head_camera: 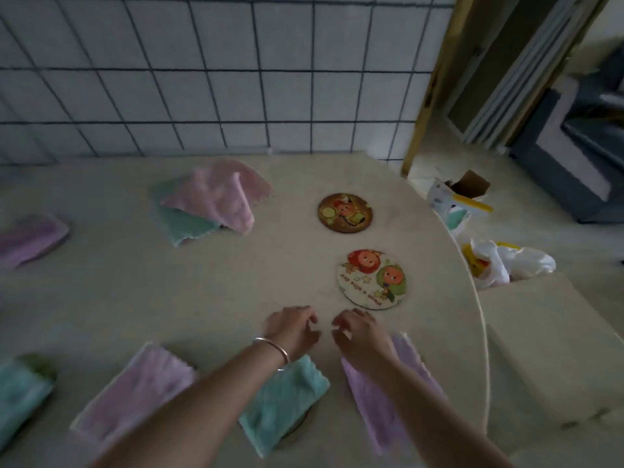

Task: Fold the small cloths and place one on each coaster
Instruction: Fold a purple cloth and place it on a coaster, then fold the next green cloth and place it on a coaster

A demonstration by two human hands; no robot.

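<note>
head view: both hands hover low over the table (101,298), the left hand (293,332) and right hand (361,336) close together, fingers loosely curled, each grip holding nothing. folded cloths lie near the person — a pink cloth (135,393), a teal cloth (283,400) with a rim showing under it, probably a coaster, and a lilac cloth (381,400). two bare coasters, the pale coaster (371,280) and the brown coaster (345,212), wait just beyond the hands. the unfolded pile (209,204) lies further back — open room between. the curved table edge is near on the right.

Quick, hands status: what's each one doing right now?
Left hand: open, fingers loosely curled, holding nothing, over the table.
Right hand: open, holding nothing, just past the folded purple cloth.
</note>
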